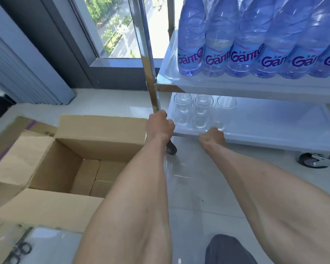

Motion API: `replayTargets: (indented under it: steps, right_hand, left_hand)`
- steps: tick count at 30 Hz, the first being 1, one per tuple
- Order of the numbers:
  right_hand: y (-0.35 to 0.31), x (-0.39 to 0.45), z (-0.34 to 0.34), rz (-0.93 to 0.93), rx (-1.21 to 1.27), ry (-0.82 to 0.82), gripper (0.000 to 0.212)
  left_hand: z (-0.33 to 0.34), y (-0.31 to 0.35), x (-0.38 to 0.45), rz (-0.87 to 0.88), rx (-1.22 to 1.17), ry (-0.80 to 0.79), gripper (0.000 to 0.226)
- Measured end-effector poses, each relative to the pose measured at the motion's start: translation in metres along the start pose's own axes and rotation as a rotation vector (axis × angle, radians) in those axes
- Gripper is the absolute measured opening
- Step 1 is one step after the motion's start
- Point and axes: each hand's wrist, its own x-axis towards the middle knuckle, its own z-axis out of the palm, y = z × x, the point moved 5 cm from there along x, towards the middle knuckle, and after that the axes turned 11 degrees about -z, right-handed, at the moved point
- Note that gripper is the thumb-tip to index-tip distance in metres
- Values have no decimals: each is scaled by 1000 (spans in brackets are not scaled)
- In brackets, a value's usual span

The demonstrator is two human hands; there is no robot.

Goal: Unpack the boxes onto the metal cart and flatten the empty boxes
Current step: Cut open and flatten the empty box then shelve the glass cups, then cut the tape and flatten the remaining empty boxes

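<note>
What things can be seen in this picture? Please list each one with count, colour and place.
water bottles: at least six, clear blue, upper cart shelf
glasses: about six, clear, lower cart shelf
metal cart: one, silver and white, right
open box: one, brown, on floor at left, smaller boxes inside
flattened cardboard: brown, behind the box
scissors: one, dark, bottom left
caster wheel: one, black, under cart
window: one, top
left hand: at cart post, seems to hold a glass
right hand: holds a glass on lower shelf
</note>
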Motion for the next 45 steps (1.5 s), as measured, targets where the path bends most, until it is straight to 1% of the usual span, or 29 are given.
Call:
replayTargets:
  steps: [3, 5, 8, 11, 13, 15, 17, 18, 19, 20, 22, 24, 27, 29, 31, 33, 34, 36, 38, 41, 45]
  right_hand:
    - [-34, -36, -1, -190, 10, -119, 27]
    - [-55, -66, -3, -302, -8, -170, 25]
    - [-80, -108, -5, -429, -61, -210, 22]
    - [-104, -134, 4, -531, -17, -192, 19]
    - [-125, -147, 12, -532, 96, -145, 23]
    - [-151, -159, 21, -562, 153, 12, 24]
    - [-186, -170, 36, -698, 81, 195, 27]
    - [-203, -174, 47, -779, 48, 240, 27]
    - [-220, -176, 62, -854, 25, 226, 27]
    - [-238, -177, 79, -919, 4, 171, 26]
    - [-265, -175, 115, -985, -98, 15, 22]
    - [-277, -178, 143, -948, -235, -137, 14]
    - [-277, -180, 170, -742, -290, -307, 5]
    - [-274, -184, 185, -665, -319, -411, 7]
    - [-269, -187, 193, -630, -370, -509, 15]
    - [-258, -186, 189, -579, -409, -585, 22]
    - [-253, -186, 184, -550, -428, -613, 22]
    - [-246, -190, 171, -484, -443, -643, 14]
    - [-243, -200, 155, -406, -427, -658, 9]
    - [-239, -224, 132, -324, -444, -700, 22]
    - [-232, -267, 102, -282, -451, -769, 19]
  left_hand:
    - [-47, -18, -18, 2, 34, 53, 15]
    - [-66, -38, -31, -16, 64, 22, 15]
    - [-97, -70, -54, -86, 128, -40, 14]
    - [-121, -104, -69, -134, 272, -89, 20]
    - [-132, -124, -73, -151, 359, -123, 24]
    - [-141, -142, -70, -184, 387, -157, 28]
    - [-146, -158, -55, -211, 365, -165, 35]
    - [-146, -167, -44, -210, 355, -163, 37]
    - [-145, -177, -32, -215, 347, -164, 38]
    - [-145, -189, -20, -226, 340, -163, 38]
    - [-148, -214, 4, -233, 359, -176, 37]
    - [-158, -238, 17, -235, 383, -190, 36]
    - [-187, -275, 27, -246, 453, -239, 36]
    - [-206, -297, 37, -321, 476, -239, 29]
    - [-220, -310, 47, -404, 469, -210, 23]
    - [-216, -307, 43, -437, 443, -233, 25]
    - [-210, -299, 37, -429, 440, -274, 26]
    - [-197, -278, 22, -378, 428, -360, 27]
    - [-192, -261, 9, -356, 376, -409, 31]
    - [-204, -240, -13, -353, 336, -459, 33]
    - [-231, -238, -52, -419, 346, -512, 37]
